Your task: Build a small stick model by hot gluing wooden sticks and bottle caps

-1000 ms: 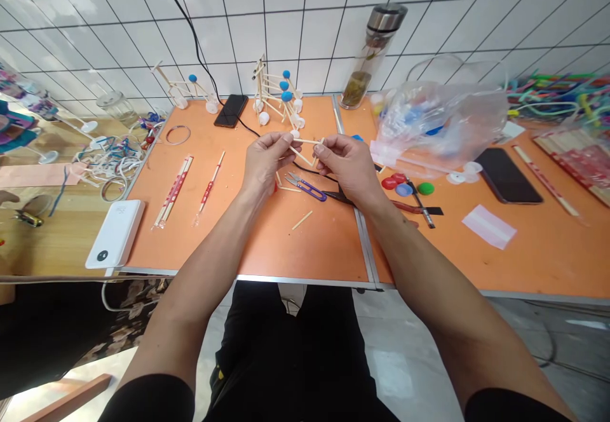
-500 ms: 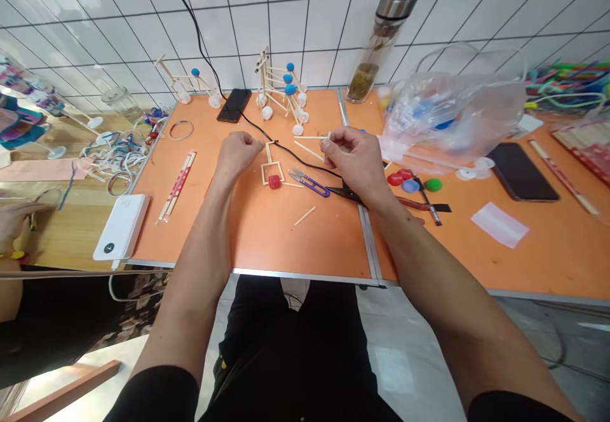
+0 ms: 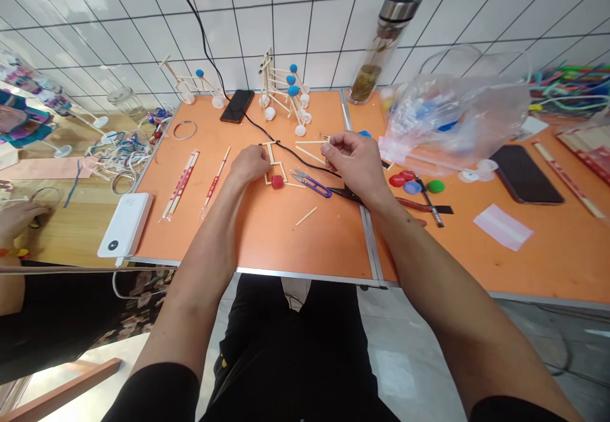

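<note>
Here's the left hand (image 3: pixel 248 164), curled and pressing on a small wooden stick frame (image 3: pixel 270 153) at twelve o'clock, right by a red bottle cap (image 3: pixel 277 182)! The right hand (image 3: pixel 356 164) is pinching thin wooden sticks (image 3: pixel 309 154) at one o'clock, above purple-handled thread snips (image 3: pixel 309 183), and a stick-and-ball model (image 3: pixel 293 90) is standing farther out at twelve.

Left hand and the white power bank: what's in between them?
In the head view, between the left hand and the white power bank, two paper-wrapped chopstick packs lie on the orange table.

Left hand (image 3: pixel 248 164) palm-down (right hand (image 3: pixel 353 165) pinching)
</note>
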`<state>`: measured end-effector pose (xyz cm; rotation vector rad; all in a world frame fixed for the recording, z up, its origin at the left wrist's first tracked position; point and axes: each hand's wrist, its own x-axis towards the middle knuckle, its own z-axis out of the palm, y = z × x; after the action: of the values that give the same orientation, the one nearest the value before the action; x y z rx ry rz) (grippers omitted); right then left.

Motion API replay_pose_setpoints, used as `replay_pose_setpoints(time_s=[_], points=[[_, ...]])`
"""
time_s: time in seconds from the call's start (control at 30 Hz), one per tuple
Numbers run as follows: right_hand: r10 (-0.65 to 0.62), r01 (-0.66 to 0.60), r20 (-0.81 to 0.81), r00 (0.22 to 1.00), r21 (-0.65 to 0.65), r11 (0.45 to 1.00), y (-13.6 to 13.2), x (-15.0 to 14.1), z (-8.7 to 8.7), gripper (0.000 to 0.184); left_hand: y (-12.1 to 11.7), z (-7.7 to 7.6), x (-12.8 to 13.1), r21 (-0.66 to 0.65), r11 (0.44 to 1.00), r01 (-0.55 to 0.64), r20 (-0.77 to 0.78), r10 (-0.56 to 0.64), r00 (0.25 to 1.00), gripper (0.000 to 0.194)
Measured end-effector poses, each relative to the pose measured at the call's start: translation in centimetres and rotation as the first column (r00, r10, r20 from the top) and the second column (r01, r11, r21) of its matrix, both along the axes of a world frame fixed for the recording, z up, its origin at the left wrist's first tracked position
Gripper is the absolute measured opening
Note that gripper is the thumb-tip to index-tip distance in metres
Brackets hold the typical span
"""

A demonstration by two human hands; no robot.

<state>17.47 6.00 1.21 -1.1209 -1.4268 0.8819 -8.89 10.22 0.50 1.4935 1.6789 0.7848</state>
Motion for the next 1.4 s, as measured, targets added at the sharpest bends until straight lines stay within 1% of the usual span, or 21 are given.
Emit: replay_pose_setpoints(time_s=[0.03, 0.07, 0.1, 0.17, 0.2, 0.27, 0.37, 0.43, 0.53, 0.63, 0.73, 0.83, 0.93, 1.03, 1.17, 1.27, 1.4], points=[[0.000, 0.000, 0.007, 1.000, 0.000, 1.000, 0.0, 0.0, 0.0, 0.016, -0.1, 0.3, 0.0, 0.005, 1.000, 0.015, -0.074, -0.015, 0.997, 0.030], [-0.002, 0.002, 0.014, 1.000, 0.000, 1.000, 0.0, 0.0, 0.0, 0.016, -0.3, 0.5, 0.0, -0.002, 1.000, 0.028, -0.109, -0.028, 0.994, 0.029], [-0.004, 0.004, 0.022, 1.000, 0.000, 1.000, 0.0, 0.0, 0.0, 0.016, -0.4, 0.8, 0.0, -0.022, 0.999, 0.036, -0.087, -0.037, 0.996, 0.027], [-0.005, 0.005, 0.028, 1.000, -0.003, 1.000, 0.0, 0.1, 0.0, 0.018, -0.6, 1.3, -0.2, -0.089, 0.995, 0.037, 0.106, -0.028, 0.994, 0.023], [-0.005, 0.005, 0.028, 1.000, -0.005, 1.000, 0.0, 0.1, 0.0, 0.019, -0.7, 1.4, -0.3, -0.122, 0.992, 0.045, 0.204, -0.020, 0.979, 0.021], [-0.001, 0.001, 0.023, 1.000, -0.009, 1.000, -0.1, 0.2, 0.1, 0.021, -0.7, 1.7, -0.5, -0.168, 0.984, 0.061, 0.353, 0.003, 0.936, 0.020], [0.003, -0.003, 0.007, 1.000, -0.021, 1.000, -0.2, 0.2, 0.2, 0.023, -0.5, 1.7, -0.6, -0.217, 0.975, 0.056, 0.497, 0.061, 0.866, 0.026], [0.002, -0.002, -0.012, 1.000, -0.028, 1.000, -0.3, 0.1, 0.3, 0.023, -0.3, 1.8, -0.5, -0.238, 0.970, 0.044, 0.563, 0.101, 0.821, 0.031], [0.002, -0.003, -0.037, 0.999, -0.033, 0.999, -0.4, 0.0, 0.4, 0.024, -0.3, 1.9, -0.2, -0.251, 0.965, 0.077, 0.629, 0.102, 0.770, 0.038], [0.010, -0.012, -0.060, 0.998, -0.027, 1.000, -0.6, -0.1, 0.6, 0.027, -0.5, 2.1, 0.4, -0.231, 0.964, 0.131, 0.679, 0.063, 0.731, 0.038], [0.009, -0.010, -0.080, 0.997, -0.012, 1.000, -0.8, -0.3, 0.9, 0.029, -0.7, 2.3, 1.2, -0.195, 0.970, 0.146, 0.723, 0.041, 0.689, 0.031], [0.005, -0.004, -0.070, 0.998, 0.009, 1.000, -1.1, -0.5, 1.1, 0.029, -0.9, 2.4, 2.2, -0.170, 0.975, 0.144, 0.768, 0.040, 0.640, 0.023], [-0.001, 0.004, -0.053, 0.999, 0.051, 0.999, -1.2, -0.6, 1.1, 0.030, -1.2, 2.7, 3.0, -0.160, 0.982, 0.099, 0.793, 0.068, 0.606, 0.012], [-0.019, 0.023, -0.038, 0.999, 0.109, 0.994, -1.1, -0.6, 0.8, 0.029, -1.6, 3.1, 3.6, -0.154, 0.986, 0.066, 0.793, 0.083, 0.604, 0.007], [-0.069, 0.064, 0.012, 0.998, 0.225, 0.972, -1.2, -0.7, 0.5, 0.026, -2.2, 3.7, 4.3, -0.135, 0.989, 0.065, 0.788, 0.067, 0.612, 0.015], [-0.137, 0.114, 0.058, 0.989, 0.298, 0.948, -1.4, -0.9, 0.5, 0.027, -2.6, 3.8, 4.8, -0.135, 0.989, 0.065, 0.789, 0.068, 0.610, 0.013], [-0.193, 0.147, 0.101, 0.976, 0.350, 0.925, -1.7, -1.3, 0.4, 0.029, -2.7, 3.7, 5.3, -0.132, 0.989, 0.071, 0.792, 0.062, 0.608, 0.012]])
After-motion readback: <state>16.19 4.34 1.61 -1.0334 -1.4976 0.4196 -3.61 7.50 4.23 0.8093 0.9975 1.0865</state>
